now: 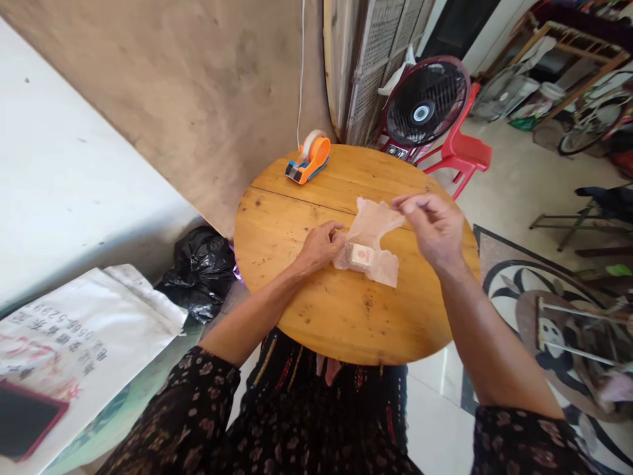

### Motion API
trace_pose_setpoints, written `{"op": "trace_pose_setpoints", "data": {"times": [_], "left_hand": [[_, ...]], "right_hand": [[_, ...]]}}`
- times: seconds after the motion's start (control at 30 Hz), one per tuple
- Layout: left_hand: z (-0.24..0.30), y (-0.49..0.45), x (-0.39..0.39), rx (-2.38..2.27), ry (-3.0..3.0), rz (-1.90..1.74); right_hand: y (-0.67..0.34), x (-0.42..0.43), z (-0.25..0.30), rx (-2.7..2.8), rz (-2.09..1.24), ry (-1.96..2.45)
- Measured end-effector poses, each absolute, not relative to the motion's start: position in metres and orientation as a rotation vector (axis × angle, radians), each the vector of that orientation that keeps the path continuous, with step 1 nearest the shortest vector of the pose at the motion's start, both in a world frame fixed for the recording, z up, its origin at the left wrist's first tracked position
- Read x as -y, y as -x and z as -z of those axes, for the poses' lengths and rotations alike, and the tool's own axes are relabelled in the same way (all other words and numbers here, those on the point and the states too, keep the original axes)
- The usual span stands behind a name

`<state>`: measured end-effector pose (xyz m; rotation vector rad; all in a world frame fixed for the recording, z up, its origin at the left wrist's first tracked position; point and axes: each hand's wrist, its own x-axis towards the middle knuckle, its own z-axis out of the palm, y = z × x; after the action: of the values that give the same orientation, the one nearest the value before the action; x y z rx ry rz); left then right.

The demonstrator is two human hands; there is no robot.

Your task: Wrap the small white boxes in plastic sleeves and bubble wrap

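Head view gives me a round wooden table (316, 323) with both hands at work near its middle. A thin clear bag (372, 227) lies on the wood, crumpled and partly lifted. Through the plastic I see a small pale packet (362, 256) with a red mark, low in the bag, resting on the table. The left hand (320, 245) sits on the tabletop with its fingers closed on the bag's left edge, just beside the packet. The right hand (435, 224) is raised a little above the table, and its thumb and fingertips pinch the bag's upper right corner; the other fingers curl loosely.

At the far edge of the table, well apart from the hands, stands an orange tape dispenser (309, 161). Beyond the table I see a fan (425, 109) and a red chair (462, 155). On the floor to the left lie a black sack (200, 270) and a white sack (84, 330) with printing on it.
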<state>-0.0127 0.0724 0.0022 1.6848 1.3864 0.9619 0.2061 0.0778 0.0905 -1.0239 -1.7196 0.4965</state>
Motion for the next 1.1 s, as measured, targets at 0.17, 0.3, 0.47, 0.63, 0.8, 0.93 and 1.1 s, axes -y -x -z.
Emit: {"op": "trace_pose_setpoints", "data": {"times": [0.17,0.3,0.47,0.63,0.8,0.93,1.1], "left_hand": [[0.002,0.015,-0.076,-1.316,-1.671,-0.979],[0.002,0.016,-0.078,-1.356,-1.681,-0.977],[-0.001,0.017,-0.078,-1.421,-1.690,-0.951],[0.000,0.021,-0.081,-1.494,-1.687,-0.961],[0.007,0.023,-0.085,-1.559,-1.750,-0.979],[0.006,0.022,-0.083,-1.628,-1.954,-1.110],[-0.016,0.021,-0.076,-1.557,-2.152,-1.145]], "right_hand": [[-0.171,-0.051,-0.092,2.462,-0.483,0.964],[-0.179,-0.065,-0.084,2.621,-0.234,1.459],[-0.212,-0.077,-0.073,2.571,-0.084,1.856],[-0.222,-0.078,-0.063,2.545,-0.237,1.865],[-0.222,-0.076,-0.060,2.426,-0.568,1.585],[-0.229,-0.066,-0.059,2.271,-0.771,1.426],[-0.238,-0.051,-0.056,2.119,-0.916,1.385]]}}
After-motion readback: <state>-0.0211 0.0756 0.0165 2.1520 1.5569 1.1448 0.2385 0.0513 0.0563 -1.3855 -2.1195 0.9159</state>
